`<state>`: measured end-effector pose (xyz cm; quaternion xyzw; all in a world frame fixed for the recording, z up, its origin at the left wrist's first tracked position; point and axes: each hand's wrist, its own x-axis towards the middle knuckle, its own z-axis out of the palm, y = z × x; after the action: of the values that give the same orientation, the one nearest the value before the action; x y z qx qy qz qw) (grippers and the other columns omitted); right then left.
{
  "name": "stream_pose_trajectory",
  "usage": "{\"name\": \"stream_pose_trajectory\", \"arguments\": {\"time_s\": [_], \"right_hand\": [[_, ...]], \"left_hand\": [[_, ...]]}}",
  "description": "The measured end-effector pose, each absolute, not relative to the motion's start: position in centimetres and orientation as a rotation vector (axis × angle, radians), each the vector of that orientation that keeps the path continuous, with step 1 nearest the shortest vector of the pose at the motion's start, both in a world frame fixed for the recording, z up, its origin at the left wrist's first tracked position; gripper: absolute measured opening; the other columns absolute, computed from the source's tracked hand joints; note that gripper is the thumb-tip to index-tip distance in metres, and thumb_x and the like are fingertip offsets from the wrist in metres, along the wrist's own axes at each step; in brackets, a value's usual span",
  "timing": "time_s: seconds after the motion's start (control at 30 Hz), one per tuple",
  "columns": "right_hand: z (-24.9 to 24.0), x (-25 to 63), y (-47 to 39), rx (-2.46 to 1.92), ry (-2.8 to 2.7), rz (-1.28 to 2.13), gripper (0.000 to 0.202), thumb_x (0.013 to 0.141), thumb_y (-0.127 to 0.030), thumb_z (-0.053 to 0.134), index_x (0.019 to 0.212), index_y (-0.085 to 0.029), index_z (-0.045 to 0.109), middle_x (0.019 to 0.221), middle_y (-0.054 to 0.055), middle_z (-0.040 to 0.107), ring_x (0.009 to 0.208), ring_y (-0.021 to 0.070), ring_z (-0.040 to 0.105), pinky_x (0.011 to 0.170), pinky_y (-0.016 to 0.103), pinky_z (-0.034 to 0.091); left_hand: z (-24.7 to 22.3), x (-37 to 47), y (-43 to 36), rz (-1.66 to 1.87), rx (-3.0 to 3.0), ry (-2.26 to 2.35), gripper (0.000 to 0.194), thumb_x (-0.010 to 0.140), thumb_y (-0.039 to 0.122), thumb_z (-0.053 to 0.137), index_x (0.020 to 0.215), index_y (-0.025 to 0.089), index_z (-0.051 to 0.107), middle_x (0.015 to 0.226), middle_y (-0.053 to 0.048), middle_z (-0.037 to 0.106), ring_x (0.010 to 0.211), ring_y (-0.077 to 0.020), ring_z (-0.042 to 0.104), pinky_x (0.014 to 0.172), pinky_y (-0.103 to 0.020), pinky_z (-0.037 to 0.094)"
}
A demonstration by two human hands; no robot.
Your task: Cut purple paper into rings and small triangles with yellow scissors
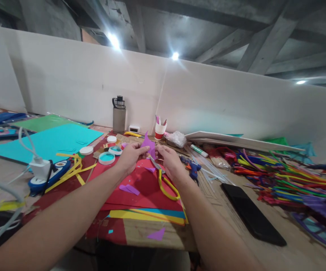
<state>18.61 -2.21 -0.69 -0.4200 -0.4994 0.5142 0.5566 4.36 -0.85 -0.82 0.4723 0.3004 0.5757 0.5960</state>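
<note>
A piece of purple paper (148, 145) is held upright between my two hands. My left hand (133, 156) pinches its left side, thumb and fingers pressed together. On its right side, the fingers of my right hand (169, 160) are closed at the paper's edge. Yellow-handled scissors (168, 188) lie just below my right hand, blades pointing up towards the paper. Beneath both hands are stacked red sheets (146, 195), with small purple scraps (129, 189) on top and yellow and blue sheets showing at the near edge.
Small tubs (106, 158), a bottle (119, 114) and a cup of pens (160, 131) stand further back. A glue gun (192, 167), a black phone (253, 214) and colourful pipe cleaners (293, 177) lie right. Turquoise sheets (49, 141) and a power strip (49, 175) are left.
</note>
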Motion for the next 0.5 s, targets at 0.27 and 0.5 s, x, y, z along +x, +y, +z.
{"name": "stream_pose_trajectory", "arguments": {"time_s": [0.27, 0.5], "right_hand": [[-1.05, 18.40, -2.34, -1.017, -1.319, 1.181, 0.030, 0.062, -0.046, 0.069, 0.065, -0.019, 0.055, 0.064, -0.002, 0.055, 0.056, 0.0096, 0.044, 0.054, 0.023, 0.034], [-0.69, 18.95, -1.94, -1.128, -1.449, 1.021, 0.035, 0.072, -0.055, 0.058, 0.072, -0.020, 0.055, 0.063, -0.002, 0.054, 0.055, 0.0113, 0.045, 0.055, 0.025, 0.036]], "left_hand": [[-0.74, 4.52, -1.05, 1.335, 1.080, 0.690, 0.023, 0.059, 0.026, 0.082, 0.068, 0.012, 0.067, 0.059, 0.000, 0.060, 0.053, -0.0072, 0.051, 0.054, -0.022, 0.040], [-0.93, 4.18, -0.51, 1.346, 1.057, 0.693, 0.023, 0.059, 0.024, 0.081, 0.069, 0.012, 0.065, 0.059, 0.000, 0.060, 0.052, -0.0069, 0.051, 0.053, -0.021, 0.041]]}}
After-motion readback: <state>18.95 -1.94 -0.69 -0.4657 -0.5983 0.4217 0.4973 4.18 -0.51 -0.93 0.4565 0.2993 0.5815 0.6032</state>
